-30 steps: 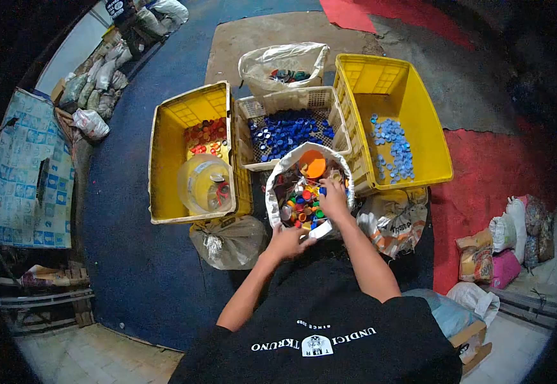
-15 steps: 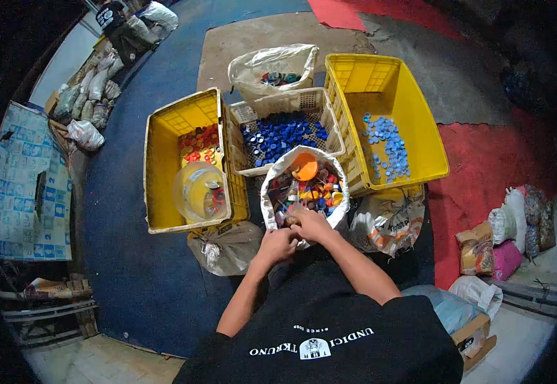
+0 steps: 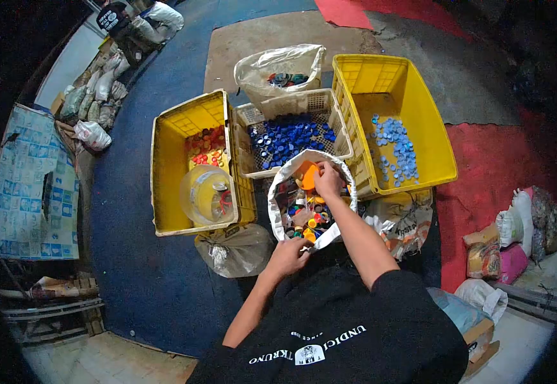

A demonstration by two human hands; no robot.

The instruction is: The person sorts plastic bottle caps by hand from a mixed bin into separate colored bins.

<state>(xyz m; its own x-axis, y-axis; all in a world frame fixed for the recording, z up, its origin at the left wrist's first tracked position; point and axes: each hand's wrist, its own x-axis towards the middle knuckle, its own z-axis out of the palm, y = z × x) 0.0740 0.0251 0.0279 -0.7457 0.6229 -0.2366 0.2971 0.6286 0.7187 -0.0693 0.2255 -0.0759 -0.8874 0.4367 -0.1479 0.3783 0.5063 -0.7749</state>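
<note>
Blue floor (image 3: pixel 121 224) under white woven-looking sack (image 3: pixel 274 205) of mixed plastic caps (image 3: pixel 311 221); keeping its floppy rim wide and steady should help reaching in. Left hand (image 3: pixel 287 257) bent at near rim, right hand (image 3: pixel 327 181) curled at smooth round orange piece (image 3: pixel 306 178), pinch unclear for both. Beyond, perforated crate (image 3: pixel 317 102).

The single head-worn view looks from above the near side of the white sack (image 3: pixel 276 216), facing forward and steeply down past the wearer's black shirt (image 3: pixel 381 333). It sits near enough to the sack to tell separate caps (image 3: pixel 312 223) inside it. The view is very wide (its outer edges bend and darken), taking in the yellow bins (image 3: pixel 158 169) (image 3: pixel 429 121) to the sack's left and right and the floor (image 3: pixel 272 38) well beyond it.
</note>
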